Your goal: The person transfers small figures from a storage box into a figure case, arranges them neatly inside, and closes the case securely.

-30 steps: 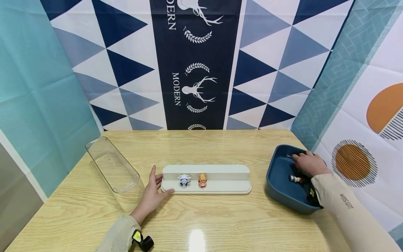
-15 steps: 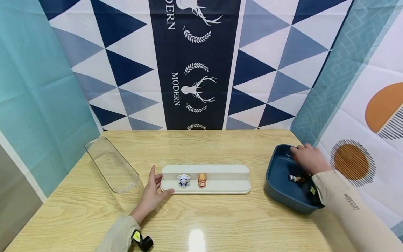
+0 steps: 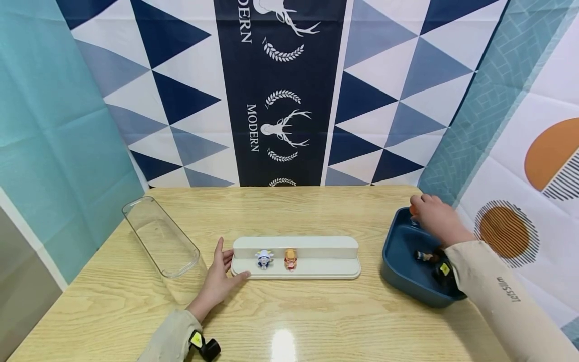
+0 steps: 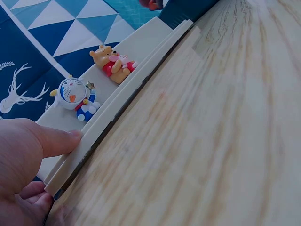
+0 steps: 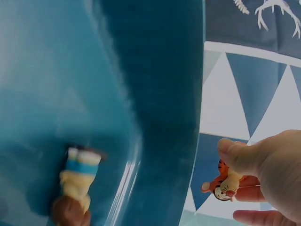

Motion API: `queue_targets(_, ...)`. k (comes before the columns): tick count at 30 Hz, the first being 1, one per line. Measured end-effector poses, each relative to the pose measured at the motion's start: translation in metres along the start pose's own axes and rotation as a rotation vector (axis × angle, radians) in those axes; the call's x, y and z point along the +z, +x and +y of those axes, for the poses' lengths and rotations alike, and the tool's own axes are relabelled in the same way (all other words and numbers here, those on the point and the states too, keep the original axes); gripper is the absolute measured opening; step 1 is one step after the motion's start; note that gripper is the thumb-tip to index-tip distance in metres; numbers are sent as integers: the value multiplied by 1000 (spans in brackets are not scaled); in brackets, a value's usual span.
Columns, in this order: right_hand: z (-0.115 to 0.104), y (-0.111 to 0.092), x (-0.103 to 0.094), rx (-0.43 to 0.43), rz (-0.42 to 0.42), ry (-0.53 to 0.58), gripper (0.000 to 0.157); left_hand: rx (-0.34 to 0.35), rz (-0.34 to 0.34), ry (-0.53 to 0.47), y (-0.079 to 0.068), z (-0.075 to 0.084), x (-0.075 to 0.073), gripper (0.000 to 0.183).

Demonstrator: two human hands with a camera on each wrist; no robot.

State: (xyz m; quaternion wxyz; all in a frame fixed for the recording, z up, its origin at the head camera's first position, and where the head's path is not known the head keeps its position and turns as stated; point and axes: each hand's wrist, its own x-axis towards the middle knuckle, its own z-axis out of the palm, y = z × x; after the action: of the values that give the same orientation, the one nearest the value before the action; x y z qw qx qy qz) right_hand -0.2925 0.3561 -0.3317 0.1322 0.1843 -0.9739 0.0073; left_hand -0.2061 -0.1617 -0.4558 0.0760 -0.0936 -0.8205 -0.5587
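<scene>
A long white stepped display stand lies mid-table. Its left end is held by my left hand, with the thumb on the base's front edge. Two figurines stand on its lower step: a blue-and-white cat in a horned hood and a yellow bear in red hugging a pink one. My right hand pinches an orange tiger figurine just above the far rim of the dark blue bin. Inside that bin lies a brown-haired figurine, partly hidden by the wrist camera in the head view.
A clear, box-shaped cover lies at the left of the wooden table. Patterned cloths hang behind and beside the table. Near the right edge, the bin stands close to the side cloth.
My right hand has risen from inside the bin towards its far rim, bringing the orange tiger figurine up with it. The left hand and the stand stay where they were.
</scene>
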Motion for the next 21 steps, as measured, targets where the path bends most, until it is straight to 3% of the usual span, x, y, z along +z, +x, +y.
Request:
queue_targets(10, -31, 11, 0, -85, 185, 62, 28, 3, -2, -7, 0, -1, -1, 110)
queue_targets(12, -38, 14, 0, -112, 215, 65, 29, 30, 1, -3, 0, -2, 0, 110)
queue_targets(18, -58, 19, -3, -182, 252, 68, 32, 129, 37, 24, -2, -6, 1, 108)
queue_targets(21, -65, 21, -2, -211, 268, 81, 33, 96, 29, 14, 0, -5, 1, 108)
